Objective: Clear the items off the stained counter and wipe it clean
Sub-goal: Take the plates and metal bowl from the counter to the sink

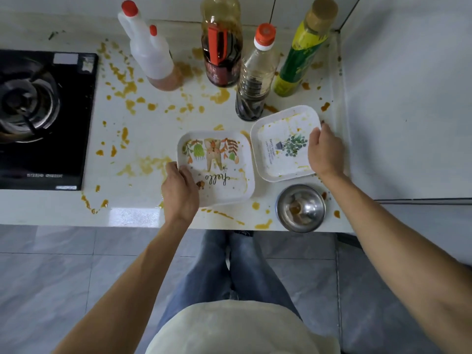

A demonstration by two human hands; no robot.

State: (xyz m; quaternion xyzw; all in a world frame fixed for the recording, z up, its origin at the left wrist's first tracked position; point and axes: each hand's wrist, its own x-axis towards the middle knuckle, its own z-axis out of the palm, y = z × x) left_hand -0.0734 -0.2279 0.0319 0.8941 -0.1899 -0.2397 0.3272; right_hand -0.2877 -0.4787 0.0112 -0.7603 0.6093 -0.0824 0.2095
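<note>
"hello" plate (219,172) in left hand (180,191)

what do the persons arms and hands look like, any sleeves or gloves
Both arms are bare all the way along what shows: no sleeves. The left hand and right hand wear no gloves, and no rings, watch or bracelet show. The fingers are uncovered too.

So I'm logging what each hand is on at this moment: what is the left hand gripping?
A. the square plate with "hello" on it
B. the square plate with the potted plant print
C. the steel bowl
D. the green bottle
A: the left hand grips the near-left edge of the hello plate, while the right hand holds the plant-print plate.
</note>
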